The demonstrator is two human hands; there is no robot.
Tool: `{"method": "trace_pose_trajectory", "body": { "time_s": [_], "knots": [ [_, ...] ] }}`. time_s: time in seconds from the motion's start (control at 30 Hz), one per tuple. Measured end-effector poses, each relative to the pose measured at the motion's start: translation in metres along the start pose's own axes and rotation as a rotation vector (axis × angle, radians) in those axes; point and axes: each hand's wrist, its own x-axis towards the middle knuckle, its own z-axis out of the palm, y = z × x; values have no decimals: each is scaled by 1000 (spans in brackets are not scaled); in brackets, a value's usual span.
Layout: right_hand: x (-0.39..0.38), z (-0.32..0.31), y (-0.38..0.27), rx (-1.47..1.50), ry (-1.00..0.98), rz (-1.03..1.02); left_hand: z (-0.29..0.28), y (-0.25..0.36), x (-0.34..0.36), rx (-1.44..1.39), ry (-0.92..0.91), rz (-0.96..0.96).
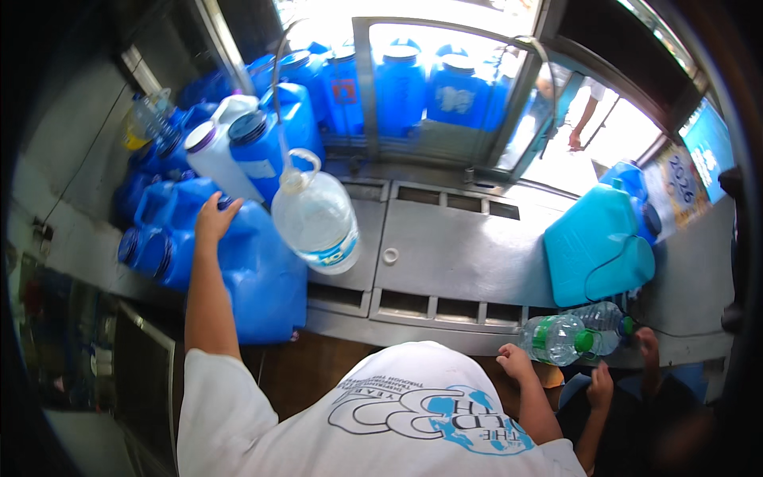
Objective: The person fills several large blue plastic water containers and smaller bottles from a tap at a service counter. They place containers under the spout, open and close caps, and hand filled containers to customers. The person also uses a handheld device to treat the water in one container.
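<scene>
My left hand (pixel 214 219) reaches over a large blue jug (pixel 258 270) lying at the counter's left edge, its fingers closed round a small dark blue cap (pixel 226 202) on it. Just right of it, a clear round bottle (pixel 316 222) with a ring handle stands beneath a thin metal spout (pixel 277 95), which comes down to its mouth. My right hand (pixel 515 362) hangs low by the counter's front edge with curled fingers and nothing visible in them. Nearest to it lies a clear bottle with a green cap (pixel 555 340), and the two look apart.
Blue jugs (pixel 400 87) line up behind the glass; a white jug (pixel 226 143) stands back left. At right are a turquoise jug (pixel 592 242) and a second clear bottle (pixel 606 324). A white cap (pixel 390 255) lies on the metal counter (pixel 453 254). Another person's hand (pixel 600 387) is close at right.
</scene>
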Motion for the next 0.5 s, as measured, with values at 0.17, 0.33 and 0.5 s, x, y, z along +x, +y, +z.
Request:
{"method": "trace_pose_trajectory", "body": {
  "time_s": [0.17,0.33,0.5],
  "knots": [
    [13,26,31,-139,-163,13,19,-25,10,-103,44,32],
    [-2,42,31,-215,-260,14,30,-37,25,-242,27,170],
    [-8,39,17,-240,-273,42,53,-80,63,-360,-18,120]
  ]
}}
